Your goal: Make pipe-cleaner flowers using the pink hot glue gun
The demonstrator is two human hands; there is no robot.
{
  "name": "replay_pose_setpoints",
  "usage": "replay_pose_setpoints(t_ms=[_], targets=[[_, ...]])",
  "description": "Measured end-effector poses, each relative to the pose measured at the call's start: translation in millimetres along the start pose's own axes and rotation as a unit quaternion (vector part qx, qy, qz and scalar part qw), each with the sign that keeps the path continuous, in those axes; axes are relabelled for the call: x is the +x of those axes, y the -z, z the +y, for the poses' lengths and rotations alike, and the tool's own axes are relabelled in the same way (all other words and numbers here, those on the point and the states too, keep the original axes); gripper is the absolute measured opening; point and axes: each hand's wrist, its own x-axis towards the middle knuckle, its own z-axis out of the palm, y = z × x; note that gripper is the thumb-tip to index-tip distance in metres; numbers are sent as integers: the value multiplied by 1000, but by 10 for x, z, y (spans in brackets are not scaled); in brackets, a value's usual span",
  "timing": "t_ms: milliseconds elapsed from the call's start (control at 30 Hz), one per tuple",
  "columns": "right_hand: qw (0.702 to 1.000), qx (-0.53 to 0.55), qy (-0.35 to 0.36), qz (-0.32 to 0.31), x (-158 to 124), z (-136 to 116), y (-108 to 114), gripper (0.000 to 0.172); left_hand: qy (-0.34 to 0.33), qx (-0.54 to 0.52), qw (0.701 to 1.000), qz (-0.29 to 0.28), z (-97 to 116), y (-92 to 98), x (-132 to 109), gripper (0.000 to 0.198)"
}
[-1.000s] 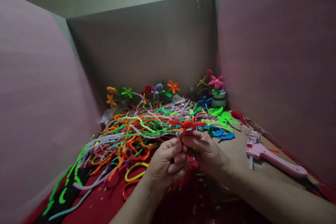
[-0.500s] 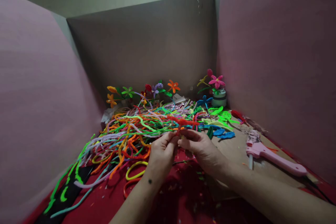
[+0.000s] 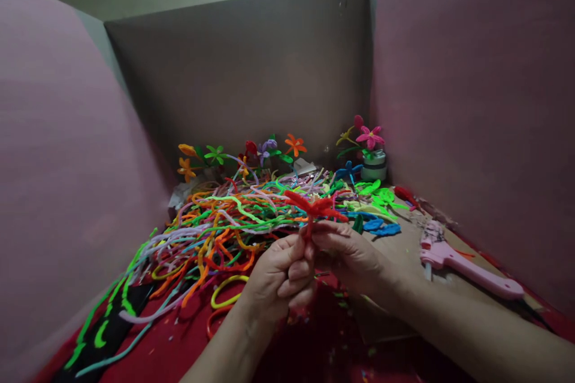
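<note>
1. Red pipe-cleaner flower (image 3: 314,208), its petals spread just above centre frame, stands on a thin red stem pinched between both hands.
2. At far left, a pink panel (image 3: 58,149) walls the workspace; green and pale strands trail toward the lower left corner over the red table (image 3: 188,341).
3. Left of centre, a loose heap of pipe cleaners (image 3: 224,221) in orange, green, lilac and yellow sprawls across the table.
4. The left hand (image 3: 276,278), below centre, is curled closed, its fingers clamped on the flower's stem.
5. The right hand (image 3: 353,257), touching the left, grips the same stem just under the petals with thumb and fingers together.
6. Along the back, finished flowers (image 3: 269,149) stand in a row before a brown board (image 3: 242,72); a pink flower in a small pot (image 3: 372,152) sits right of them.
7. At right, a pink glue gun (image 3: 467,266) lies on the table, well apart from the hands.
</note>
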Motion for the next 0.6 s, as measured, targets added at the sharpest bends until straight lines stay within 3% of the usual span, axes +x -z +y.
replay_pose_setpoints(t_ms=[133,233,300,367,467,500,567,600], targets=[[999,2,17,40,5,5,-30,7,-3,99,994,52,45,-52,13,24],[997,10,33,74,22,12,-37,7,-58,305,941,137,61,-101,27,28],[995,16,38,85,35,16,-38,9,-122,448,864,192,30,-101,33,21],[994,22,37,100,43,22,-40,11,-202,573,762,227,-28,-62,33,17],[992,24,25,125,43,40,-49,15,-285,724,586,227,-111,34,28,17],[991,25,22,131,39,47,-52,16,-297,757,540,219,-127,62,26,15],[990,17,21,140,26,60,-57,17,-306,792,489,199,-136,97,25,17],[989,5,25,142,19,65,-58,17,-312,795,484,190,-132,101,25,17]])
